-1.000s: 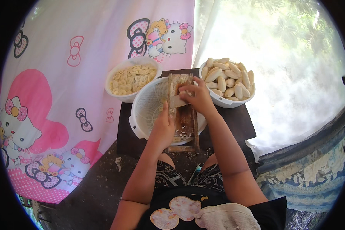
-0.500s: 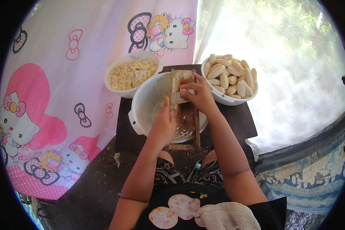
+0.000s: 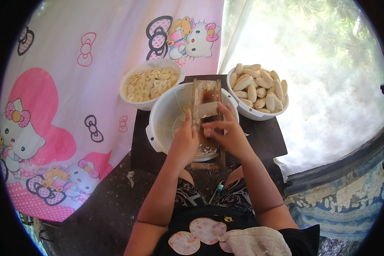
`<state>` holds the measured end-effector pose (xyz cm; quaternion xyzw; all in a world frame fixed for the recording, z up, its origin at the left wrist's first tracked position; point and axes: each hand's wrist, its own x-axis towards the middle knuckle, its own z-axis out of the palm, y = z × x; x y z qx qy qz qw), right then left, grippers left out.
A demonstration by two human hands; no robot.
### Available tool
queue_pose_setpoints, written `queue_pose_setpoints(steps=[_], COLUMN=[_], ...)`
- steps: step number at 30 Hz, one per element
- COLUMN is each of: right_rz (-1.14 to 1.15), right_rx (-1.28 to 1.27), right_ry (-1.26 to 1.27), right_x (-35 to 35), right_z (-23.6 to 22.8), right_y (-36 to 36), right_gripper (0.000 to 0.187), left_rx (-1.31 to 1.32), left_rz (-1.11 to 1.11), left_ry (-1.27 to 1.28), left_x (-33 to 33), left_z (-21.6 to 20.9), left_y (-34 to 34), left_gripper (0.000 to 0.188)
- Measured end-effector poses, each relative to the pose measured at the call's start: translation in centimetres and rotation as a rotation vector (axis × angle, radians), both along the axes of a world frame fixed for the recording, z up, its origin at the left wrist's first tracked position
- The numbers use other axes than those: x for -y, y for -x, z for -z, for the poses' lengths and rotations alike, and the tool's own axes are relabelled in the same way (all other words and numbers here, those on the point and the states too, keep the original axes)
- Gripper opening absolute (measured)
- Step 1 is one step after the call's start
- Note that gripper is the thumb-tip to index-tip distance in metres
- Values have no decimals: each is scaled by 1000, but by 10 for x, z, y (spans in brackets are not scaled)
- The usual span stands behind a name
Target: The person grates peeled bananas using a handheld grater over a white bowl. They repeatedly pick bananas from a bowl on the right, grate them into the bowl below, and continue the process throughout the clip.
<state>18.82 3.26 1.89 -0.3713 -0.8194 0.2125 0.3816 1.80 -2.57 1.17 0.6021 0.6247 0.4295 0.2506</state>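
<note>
A wooden slicer with a pale metal blade plate across its middle lies lengthwise over a large white perforated basin. My left hand is closed on the slicer's left rail, thumb upward along it. Just below the blade plate, my right hand is over the slicer's lower half with its fingers apart and bent; I see nothing between them. A few pale slices show inside the basin, and more lie under the slicer's near end.
At the back left, a white basket holds many thin banana slices. A white bowl of whole peeled bananas stands at the back right. All rest on a dark table. A printed pink curtain hangs on the left.
My right hand has slid down the slicer toward me, from above the blade plate to below it, and its fingers have spread. My left hand keeps its hold on the rail.
</note>
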Motion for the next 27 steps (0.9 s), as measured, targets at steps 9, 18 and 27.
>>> queue_pose_setpoints(steps=[9,18,27], right_rz=[95,39,-96], right_rx=[-99,53,-341], right_ry=[22,7,260], right_x=[-91,-21,-87], right_z=[6,6,7], right_y=[22,8,17], right_gripper=[23,24,23], left_rx=[-3,-2,-41], left_rz=[15,12,8], left_ry=[56,40,12], left_x=[-2,-1,-2], left_z=[-2,0,-3], left_y=[1,3,3], left_gripper=[57,56,56])
